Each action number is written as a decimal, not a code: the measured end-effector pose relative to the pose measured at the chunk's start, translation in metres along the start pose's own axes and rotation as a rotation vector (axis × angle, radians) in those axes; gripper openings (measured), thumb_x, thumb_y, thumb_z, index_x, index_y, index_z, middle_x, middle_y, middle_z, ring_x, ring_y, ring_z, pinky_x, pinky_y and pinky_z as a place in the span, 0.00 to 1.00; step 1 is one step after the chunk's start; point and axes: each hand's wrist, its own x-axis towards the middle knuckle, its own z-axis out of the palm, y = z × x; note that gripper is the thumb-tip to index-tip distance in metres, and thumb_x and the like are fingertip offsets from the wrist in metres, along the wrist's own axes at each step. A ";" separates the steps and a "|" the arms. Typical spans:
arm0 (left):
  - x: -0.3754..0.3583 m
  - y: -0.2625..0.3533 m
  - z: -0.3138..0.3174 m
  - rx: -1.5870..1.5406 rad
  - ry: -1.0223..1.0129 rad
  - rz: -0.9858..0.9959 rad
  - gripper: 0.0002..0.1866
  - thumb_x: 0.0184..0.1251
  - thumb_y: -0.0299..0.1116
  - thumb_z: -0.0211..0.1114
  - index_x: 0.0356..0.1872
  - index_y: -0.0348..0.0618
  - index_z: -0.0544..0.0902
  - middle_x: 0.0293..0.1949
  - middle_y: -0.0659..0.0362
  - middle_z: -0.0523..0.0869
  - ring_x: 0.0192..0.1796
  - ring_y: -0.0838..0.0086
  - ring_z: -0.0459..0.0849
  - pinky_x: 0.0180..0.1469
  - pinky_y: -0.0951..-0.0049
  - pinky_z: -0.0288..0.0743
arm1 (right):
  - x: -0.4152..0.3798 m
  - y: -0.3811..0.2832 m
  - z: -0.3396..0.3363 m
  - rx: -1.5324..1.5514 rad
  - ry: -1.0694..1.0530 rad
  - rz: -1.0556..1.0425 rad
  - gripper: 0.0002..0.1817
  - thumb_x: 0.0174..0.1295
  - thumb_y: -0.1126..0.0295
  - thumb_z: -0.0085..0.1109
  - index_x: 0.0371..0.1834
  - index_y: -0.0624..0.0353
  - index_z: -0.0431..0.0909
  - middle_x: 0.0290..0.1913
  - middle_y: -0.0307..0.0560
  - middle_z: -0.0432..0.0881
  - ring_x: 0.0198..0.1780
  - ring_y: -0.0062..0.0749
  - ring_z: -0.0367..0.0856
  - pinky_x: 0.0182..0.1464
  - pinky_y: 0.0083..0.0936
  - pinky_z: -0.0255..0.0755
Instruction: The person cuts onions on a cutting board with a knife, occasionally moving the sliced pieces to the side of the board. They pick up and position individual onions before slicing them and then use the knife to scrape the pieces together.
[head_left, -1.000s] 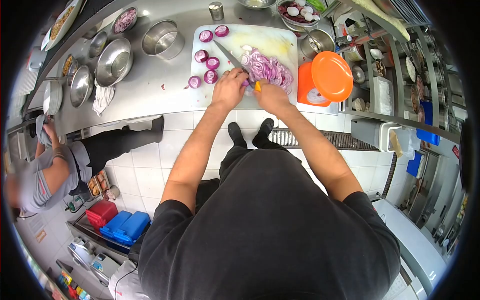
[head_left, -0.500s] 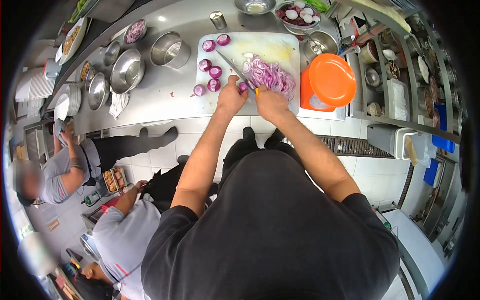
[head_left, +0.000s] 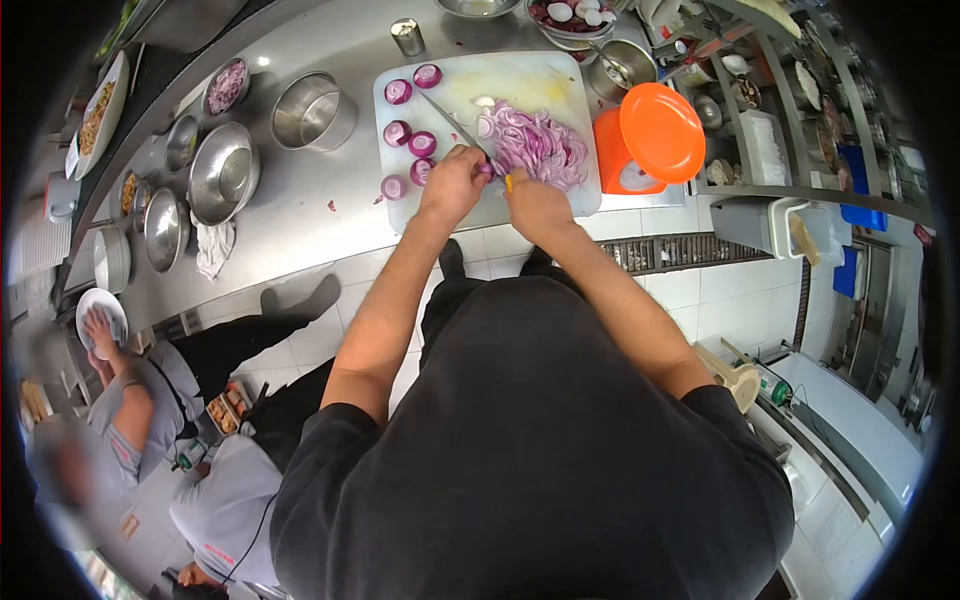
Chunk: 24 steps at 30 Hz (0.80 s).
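Note:
My right hand [head_left: 541,210] is closed around the yellow handle of a kitchen knife [head_left: 455,128], whose blade points away to the upper left over the white cutting board [head_left: 462,88]. Close beside the blade, my left hand [head_left: 453,188] pinches a small piece of red onion [head_left: 487,171], mostly covered by the fingers. A heap of sliced red onion [head_left: 542,148] lies just beyond my right hand. Several peeled red onions [head_left: 397,133] sit along the board's left side. One onion piece [head_left: 393,187] rests near its lower left corner.
An orange container [head_left: 620,155] with a round orange lid [head_left: 662,132] stands right of the board. Steel pots and bowls [head_left: 224,174] and a white cloth [head_left: 214,248] are on the left counter. Two co-workers are at lower left; one holds a white plate [head_left: 117,308].
The view has turned slightly, shifting the counter left. My hands stay together at the board with knife and onion. A white plate now shows in the co-worker's hands.

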 end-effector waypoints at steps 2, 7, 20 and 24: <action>0.008 -0.005 -0.006 -0.014 -0.015 0.033 0.13 0.64 0.26 0.78 0.47 0.39 0.85 0.45 0.51 0.87 0.44 0.58 0.92 0.48 0.59 0.85 | 0.008 -0.003 0.004 0.002 0.031 0.013 0.17 0.77 0.62 0.59 0.55 0.67 0.75 0.45 0.66 0.91 0.49 0.61 0.92 0.53 0.53 0.83; 0.006 -0.015 -0.005 -0.016 -0.049 0.089 0.14 0.65 0.26 0.77 0.49 0.39 0.85 0.47 0.51 0.88 0.45 0.58 0.92 0.50 0.59 0.86 | -0.002 -0.016 -0.020 -0.049 0.031 0.003 0.18 0.77 0.60 0.60 0.57 0.65 0.75 0.44 0.65 0.91 0.49 0.61 0.92 0.52 0.53 0.82; 0.004 -0.016 -0.001 -0.034 0.006 0.077 0.14 0.64 0.28 0.78 0.48 0.39 0.85 0.46 0.51 0.88 0.45 0.56 0.92 0.49 0.57 0.85 | -0.019 -0.022 -0.020 -0.061 0.022 0.042 0.19 0.78 0.61 0.59 0.58 0.66 0.73 0.43 0.66 0.91 0.47 0.62 0.92 0.50 0.53 0.84; 0.002 -0.012 -0.002 -0.040 0.012 0.066 0.14 0.64 0.28 0.78 0.48 0.38 0.86 0.45 0.50 0.88 0.45 0.55 0.92 0.49 0.57 0.85 | -0.024 -0.017 -0.009 -0.058 0.074 0.032 0.18 0.78 0.61 0.59 0.56 0.67 0.73 0.43 0.66 0.91 0.47 0.61 0.92 0.50 0.52 0.84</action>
